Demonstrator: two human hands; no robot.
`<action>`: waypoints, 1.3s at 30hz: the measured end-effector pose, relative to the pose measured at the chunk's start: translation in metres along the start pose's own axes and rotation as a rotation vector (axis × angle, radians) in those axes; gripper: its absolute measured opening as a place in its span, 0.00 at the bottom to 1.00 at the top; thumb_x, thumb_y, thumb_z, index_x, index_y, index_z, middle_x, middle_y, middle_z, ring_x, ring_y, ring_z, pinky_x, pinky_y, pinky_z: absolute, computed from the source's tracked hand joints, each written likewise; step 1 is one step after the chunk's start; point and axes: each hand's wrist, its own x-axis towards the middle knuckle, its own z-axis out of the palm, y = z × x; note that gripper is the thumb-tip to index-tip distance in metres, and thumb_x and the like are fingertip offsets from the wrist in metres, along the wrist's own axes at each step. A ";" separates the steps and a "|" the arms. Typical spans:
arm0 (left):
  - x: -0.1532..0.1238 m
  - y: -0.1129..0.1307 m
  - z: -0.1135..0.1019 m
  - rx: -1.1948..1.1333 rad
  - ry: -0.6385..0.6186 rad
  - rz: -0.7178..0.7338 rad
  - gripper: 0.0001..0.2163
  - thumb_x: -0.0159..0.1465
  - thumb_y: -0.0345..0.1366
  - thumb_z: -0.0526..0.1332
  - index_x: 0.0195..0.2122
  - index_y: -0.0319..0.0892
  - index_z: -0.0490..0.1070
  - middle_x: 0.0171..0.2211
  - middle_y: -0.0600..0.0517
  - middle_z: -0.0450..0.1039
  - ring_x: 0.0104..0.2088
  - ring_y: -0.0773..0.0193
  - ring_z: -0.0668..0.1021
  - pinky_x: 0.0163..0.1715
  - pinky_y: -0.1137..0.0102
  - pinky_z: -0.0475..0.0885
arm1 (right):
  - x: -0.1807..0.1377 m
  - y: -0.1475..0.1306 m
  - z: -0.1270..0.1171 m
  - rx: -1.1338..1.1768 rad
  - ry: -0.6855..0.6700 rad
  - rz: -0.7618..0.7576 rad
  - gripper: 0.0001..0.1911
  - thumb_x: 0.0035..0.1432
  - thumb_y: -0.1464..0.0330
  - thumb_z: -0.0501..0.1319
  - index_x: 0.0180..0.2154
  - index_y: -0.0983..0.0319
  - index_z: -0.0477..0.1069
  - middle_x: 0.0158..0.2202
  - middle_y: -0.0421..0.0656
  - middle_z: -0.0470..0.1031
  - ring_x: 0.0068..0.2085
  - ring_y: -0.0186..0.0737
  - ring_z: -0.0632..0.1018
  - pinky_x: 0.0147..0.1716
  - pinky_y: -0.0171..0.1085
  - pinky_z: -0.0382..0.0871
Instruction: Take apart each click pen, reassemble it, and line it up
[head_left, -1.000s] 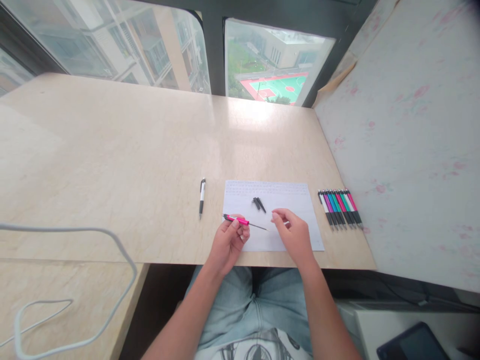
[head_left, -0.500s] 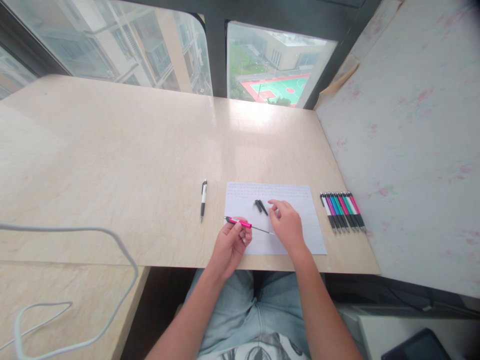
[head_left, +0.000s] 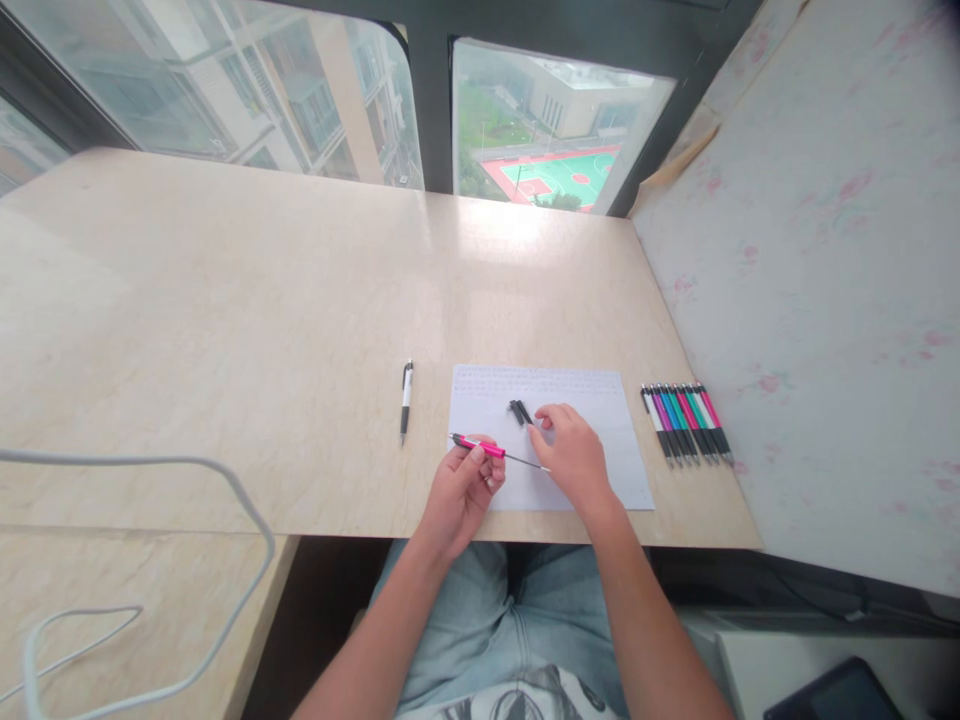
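My left hand [head_left: 460, 490] is closed round the pink barrel of a ballpoint pen [head_left: 491, 451]. The pen's front grip is off, and its thin dark refill [head_left: 525, 461] sticks out bare toward the right. My right hand [head_left: 574, 450] is over the sheet of paper [head_left: 474, 395], thumb and forefinger apart at the lower end of a black pen grip [head_left: 524, 411]. Whether the fingertips touch that grip is hard to see. Close beside it lies another small black piece [head_left: 516, 412]. Faint writing runs along the paper's top.
A white pen with a black grip [head_left: 406, 400] lies left of the paper. Several coloured pens [head_left: 684, 424] are lined up on the right, near the papered wall [head_left: 825, 330]. A grey-white cable [head_left: 225, 465] loops at the left. Windows stand behind the desk [head_left: 262, 300].
My right hand's thumb and forefinger have come down and left, closer to the black grip. The left hand and the pink pen have hardly moved.
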 end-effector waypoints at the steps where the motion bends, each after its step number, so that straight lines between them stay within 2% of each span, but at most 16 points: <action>1: 0.000 0.000 0.000 0.002 -0.001 0.000 0.09 0.59 0.35 0.71 0.37 0.36 0.77 0.29 0.50 0.74 0.28 0.71 0.74 0.29 0.77 0.70 | 0.002 0.000 0.000 0.019 0.002 -0.003 0.08 0.60 0.67 0.57 0.40 0.60 0.73 0.35 0.44 0.75 0.36 0.44 0.76 0.33 0.38 0.66; 6: 0.001 0.000 0.000 0.009 -0.003 0.000 0.10 0.58 0.35 0.71 0.37 0.36 0.76 0.28 0.51 0.74 0.28 0.71 0.74 0.29 0.77 0.69 | 0.018 0.004 -0.008 0.100 -0.048 -0.062 0.17 0.60 0.73 0.56 0.49 0.60 0.74 0.39 0.44 0.75 0.34 0.39 0.75 0.38 0.39 0.67; 9: 0.001 0.000 0.000 0.006 0.006 0.007 0.10 0.58 0.35 0.71 0.38 0.36 0.76 0.28 0.51 0.74 0.28 0.71 0.74 0.29 0.77 0.69 | 0.023 0.005 -0.012 0.115 -0.104 -0.088 0.15 0.60 0.73 0.57 0.47 0.60 0.75 0.39 0.44 0.76 0.34 0.39 0.75 0.38 0.38 0.67; 12: 0.000 -0.001 -0.001 0.003 0.013 0.003 0.10 0.58 0.35 0.71 0.38 0.36 0.76 0.28 0.51 0.74 0.28 0.71 0.74 0.29 0.77 0.70 | 0.022 0.006 -0.011 0.112 -0.101 -0.075 0.13 0.59 0.73 0.58 0.45 0.60 0.76 0.38 0.44 0.76 0.33 0.39 0.75 0.37 0.38 0.67; 18: 0.000 0.000 0.000 -0.001 0.006 -0.008 0.10 0.58 0.35 0.71 0.38 0.35 0.76 0.28 0.50 0.74 0.28 0.71 0.74 0.30 0.77 0.70 | 0.028 0.010 -0.005 0.128 -0.119 -0.103 0.19 0.60 0.75 0.57 0.51 0.59 0.74 0.39 0.44 0.76 0.33 0.38 0.74 0.38 0.38 0.67; 23: 0.000 0.000 0.000 -0.007 0.000 -0.005 0.09 0.59 0.35 0.70 0.38 0.36 0.77 0.28 0.51 0.74 0.28 0.72 0.74 0.29 0.78 0.69 | 0.036 0.012 -0.004 0.153 -0.163 -0.131 0.15 0.59 0.75 0.59 0.45 0.57 0.77 0.37 0.42 0.75 0.34 0.37 0.75 0.38 0.36 0.67; 30: 0.001 -0.001 -0.001 -0.002 -0.004 -0.005 0.08 0.60 0.35 0.70 0.38 0.36 0.76 0.28 0.51 0.73 0.28 0.71 0.73 0.29 0.77 0.69 | 0.033 0.008 -0.005 0.105 -0.129 -0.123 0.13 0.59 0.74 0.59 0.45 0.58 0.76 0.39 0.44 0.76 0.35 0.39 0.76 0.38 0.38 0.66; 33: 0.001 -0.001 -0.001 0.006 -0.011 -0.005 0.08 0.60 0.34 0.69 0.38 0.36 0.76 0.27 0.51 0.73 0.28 0.71 0.73 0.29 0.77 0.69 | 0.033 0.004 -0.004 0.093 -0.108 -0.112 0.09 0.62 0.71 0.58 0.40 0.59 0.76 0.37 0.45 0.76 0.36 0.41 0.76 0.38 0.38 0.67; 37: 0.002 -0.001 -0.002 0.006 -0.011 -0.003 0.08 0.60 0.34 0.69 0.38 0.36 0.76 0.27 0.51 0.73 0.28 0.71 0.74 0.29 0.77 0.69 | 0.034 0.002 -0.006 0.094 -0.046 -0.064 0.11 0.65 0.70 0.54 0.34 0.60 0.75 0.37 0.48 0.77 0.38 0.43 0.77 0.39 0.41 0.68; 39: 0.001 -0.001 -0.001 0.005 -0.004 0.000 0.08 0.60 0.34 0.70 0.38 0.36 0.76 0.27 0.51 0.73 0.28 0.71 0.74 0.29 0.77 0.69 | 0.028 0.005 -0.012 0.173 -0.036 -0.033 0.10 0.64 0.69 0.55 0.34 0.60 0.74 0.37 0.47 0.77 0.37 0.43 0.77 0.38 0.41 0.69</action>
